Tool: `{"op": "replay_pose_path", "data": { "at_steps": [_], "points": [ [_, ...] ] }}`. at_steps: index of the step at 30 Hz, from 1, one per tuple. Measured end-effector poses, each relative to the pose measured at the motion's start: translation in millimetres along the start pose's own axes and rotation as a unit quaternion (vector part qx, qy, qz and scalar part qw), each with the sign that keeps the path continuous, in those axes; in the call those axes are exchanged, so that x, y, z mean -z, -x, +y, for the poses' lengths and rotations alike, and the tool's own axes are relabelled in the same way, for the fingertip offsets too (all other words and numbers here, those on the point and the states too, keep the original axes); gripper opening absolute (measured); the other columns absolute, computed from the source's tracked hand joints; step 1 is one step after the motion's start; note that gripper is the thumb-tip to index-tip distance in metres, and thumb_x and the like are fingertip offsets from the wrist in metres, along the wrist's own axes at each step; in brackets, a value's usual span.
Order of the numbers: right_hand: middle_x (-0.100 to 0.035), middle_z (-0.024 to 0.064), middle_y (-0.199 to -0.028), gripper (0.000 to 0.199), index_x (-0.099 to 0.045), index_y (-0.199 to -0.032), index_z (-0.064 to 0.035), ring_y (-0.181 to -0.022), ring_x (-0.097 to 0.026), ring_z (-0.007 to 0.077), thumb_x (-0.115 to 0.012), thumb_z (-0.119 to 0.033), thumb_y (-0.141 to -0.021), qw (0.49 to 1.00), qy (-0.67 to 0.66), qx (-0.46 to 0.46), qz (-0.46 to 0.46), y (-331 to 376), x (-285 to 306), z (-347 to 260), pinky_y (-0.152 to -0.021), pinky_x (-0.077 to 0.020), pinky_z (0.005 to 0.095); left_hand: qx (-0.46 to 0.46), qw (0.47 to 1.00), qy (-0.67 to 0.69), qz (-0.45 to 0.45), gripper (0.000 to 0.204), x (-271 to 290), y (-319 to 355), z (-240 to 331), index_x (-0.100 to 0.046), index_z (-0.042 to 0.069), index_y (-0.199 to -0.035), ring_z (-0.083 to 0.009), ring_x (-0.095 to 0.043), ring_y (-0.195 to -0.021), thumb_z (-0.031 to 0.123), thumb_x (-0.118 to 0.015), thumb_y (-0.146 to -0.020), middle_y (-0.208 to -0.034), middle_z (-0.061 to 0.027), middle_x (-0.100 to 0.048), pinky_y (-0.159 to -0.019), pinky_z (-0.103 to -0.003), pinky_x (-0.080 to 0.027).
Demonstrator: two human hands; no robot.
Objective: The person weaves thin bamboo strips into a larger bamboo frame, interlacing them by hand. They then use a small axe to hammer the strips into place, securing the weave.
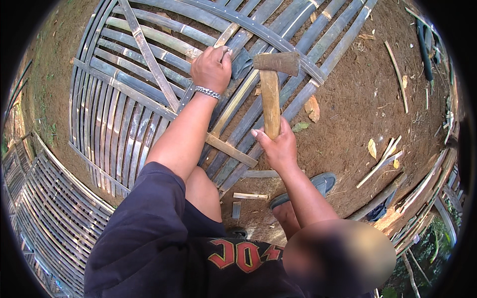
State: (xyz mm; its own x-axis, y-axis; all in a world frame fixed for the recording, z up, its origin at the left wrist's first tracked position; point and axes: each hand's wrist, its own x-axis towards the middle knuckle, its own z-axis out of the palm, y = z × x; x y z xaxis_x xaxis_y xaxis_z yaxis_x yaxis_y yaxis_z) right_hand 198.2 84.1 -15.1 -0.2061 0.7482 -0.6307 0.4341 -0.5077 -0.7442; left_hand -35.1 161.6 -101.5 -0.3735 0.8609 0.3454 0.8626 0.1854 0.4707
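Observation:
A hammer (271, 99) with a wooden handle and a dark, blocky brown head is gripped in my right hand (282, 149), its head raised over the slats. My left hand (212, 69), with a metal chain bracelet at the wrist, is closed and rests on a large bamboo slat panel (164, 54). Its thumb and fingertips come together beside a dark bamboo strip, and whatever they pinch is too small to make out. A curved strip (248, 29) dotted with nail heads crosses the slats beyond the hands. Nearer me, a short crosspiece (231, 150) spans several slats.
Brown soil surrounds the panel, with dry leaves (312, 108) and bamboo offcuts (380, 164) at right. My sandalled foot (323, 184) stands near the panel's edge. Another slatted bamboo panel (59, 213) lies at lower left. Long poles (422, 198) line the right side.

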Motion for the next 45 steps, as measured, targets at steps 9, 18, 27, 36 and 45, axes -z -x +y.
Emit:
{"op": "replay_pose_path", "data": {
  "at_steps": [9,18,27,36,45],
  "points": [
    [-0.072,0.0093,-0.09,0.048,-0.059,-0.124,-0.0001,-0.085,-0.07,0.0193,-0.081,-0.018,-0.086,1.0,0.017,-0.005,0.005,-2.5,-9.7,-5.6,-0.079,-0.0553,0.0358,0.03,1.0,0.0,-0.006,0.014,1.0,-0.2,5.6,-0.077,0.016,-0.093,-0.0297,-0.069,-0.079,0.028,-0.074,-0.089,-0.084,-0.0055,-0.07,-0.072,-0.042,-0.051],
    [-0.073,0.01,-0.094,0.052,-0.058,-0.129,0.0,-0.087,-0.071,0.0191,-0.082,-0.019,-0.087,0.999,0.036,-0.008,-0.008,3.6,-8.4,-1.6,-0.08,-0.0557,0.0359,0.016,1.0,-0.025,-0.009,0.015,-4.9,-4.6,10.2,-0.078,0.016,-0.094,-0.0267,-0.067,-0.077,0.03,-0.074,-0.089,-0.083,-0.004,-0.07,-0.072,-0.041,-0.044],
    [-0.07,0.0201,-0.101,0.047,-0.054,-0.134,0.0009,-0.095,-0.071,0.0356,-0.069,-0.019,-0.095,0.989,0.1,0.097,0.038,-2.9,-4.6,4.8,-0.085,-0.0549,0.0437,-0.016,0.999,-0.035,-0.01,0.013,-10.7,-4.3,9.8,-0.076,0.016,-0.093,-0.0256,-0.067,-0.079,0.027,-0.073,-0.089,-0.083,-0.0033,-0.07,-0.073,-0.041,-0.042],
    [-0.06,0.0297,-0.13,0.047,-0.043,-0.145,0.0004,-0.116,-0.061,0.049,-0.055,-0.015,-0.103,0.949,0.13,0.276,0.081,-38.9,-20.0,-11.2,-0.096,-0.0509,0.0506,-0.025,0.997,-0.071,-0.022,0.012,-9.4,-3.9,9.1,-0.075,0.017,-0.094,-0.0248,-0.067,-0.078,0.026,-0.075,-0.087,-0.082,-0.0031,-0.069,-0.073,-0.042,-0.042],
    [-0.06,0.0272,-0.134,0.05,-0.04,-0.148,-0.0043,-0.12,-0.06,0.0477,-0.056,-0.015,-0.102,0.935,0.199,0.275,0.105,-46.1,-23.1,-8.8,-0.098,-0.0509,0.0514,-0.02,0.998,-0.058,-0.021,0.01,-7.5,-3.8,8.2,-0.075,0.017,-0.094,-0.0242,-0.067,-0.076,0.024,-0.075,-0.086,-0.078,-0.0019,-0.067,-0.07,-0.042,-0.041]
  ]
}}
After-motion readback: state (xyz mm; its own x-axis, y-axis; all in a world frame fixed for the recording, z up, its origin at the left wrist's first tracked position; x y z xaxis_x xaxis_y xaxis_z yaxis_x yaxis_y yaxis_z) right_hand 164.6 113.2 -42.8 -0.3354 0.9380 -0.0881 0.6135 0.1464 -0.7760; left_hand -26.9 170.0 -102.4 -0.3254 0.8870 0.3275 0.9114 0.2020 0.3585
